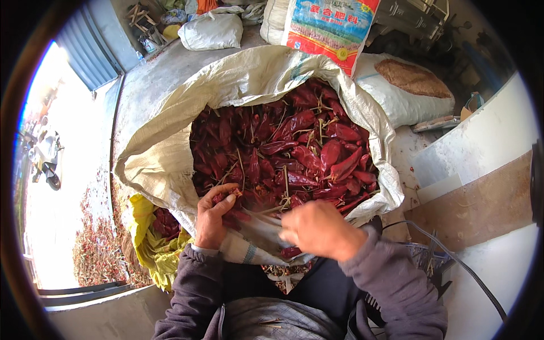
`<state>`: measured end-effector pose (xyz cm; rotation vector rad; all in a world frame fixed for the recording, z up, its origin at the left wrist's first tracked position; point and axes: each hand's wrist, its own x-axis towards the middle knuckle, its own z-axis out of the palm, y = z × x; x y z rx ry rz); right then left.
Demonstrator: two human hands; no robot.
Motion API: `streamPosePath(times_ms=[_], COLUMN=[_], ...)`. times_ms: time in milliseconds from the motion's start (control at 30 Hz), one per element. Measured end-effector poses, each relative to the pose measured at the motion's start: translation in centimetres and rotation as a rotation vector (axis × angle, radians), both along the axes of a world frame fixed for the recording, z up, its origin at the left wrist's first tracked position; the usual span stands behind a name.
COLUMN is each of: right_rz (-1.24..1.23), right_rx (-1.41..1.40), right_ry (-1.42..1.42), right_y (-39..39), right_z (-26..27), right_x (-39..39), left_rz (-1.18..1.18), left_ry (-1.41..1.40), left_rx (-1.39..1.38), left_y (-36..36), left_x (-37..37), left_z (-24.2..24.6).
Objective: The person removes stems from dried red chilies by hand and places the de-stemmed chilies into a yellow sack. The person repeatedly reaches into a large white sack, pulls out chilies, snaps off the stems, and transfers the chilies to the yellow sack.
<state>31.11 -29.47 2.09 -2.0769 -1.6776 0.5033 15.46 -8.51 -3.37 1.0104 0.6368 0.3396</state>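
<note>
A large white woven sack [159,155] lies open before me, filled with dried red chili peppers [308,157], many with pale stems. At the sack's near left edge, my left hand [214,216] pinches a red chili pepper [225,195] between thumb and fingers. My right hand [321,231] is blurred over the near rim, fingers curled; whether it holds anything is hidden. One loose chili pepper [291,252] lies on the folded sack cloth just below that hand. Dry stems [285,182] stick up among the peppers.
A yellow sack [144,238] with more peppers stands at left, near stem litter [95,250] by the doorway. A printed fertilizer bag [329,32] and a full white sack [399,89] sit beyond. A black cable [459,263] curves along the right.
</note>
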Motion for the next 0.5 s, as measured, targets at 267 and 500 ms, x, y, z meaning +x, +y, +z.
streamPosePath(times_ms=[267, 500], right_rz=[0.108, 0.207], right_rx=[0.078, 0.156], right_ry=[-0.46, -0.501], right_y=[-3.3, -4.3], right_z=[-6.0, -6.0], right_x=[-3.8, -3.2], left_rz=[0.109, 0.597], left_ry=[-0.373, -0.428], left_rx=[-0.008, 0.193], left_y=[1.4, 7.5], left_x=[-0.9, -12.3], left_z=[-0.3, 3.2])
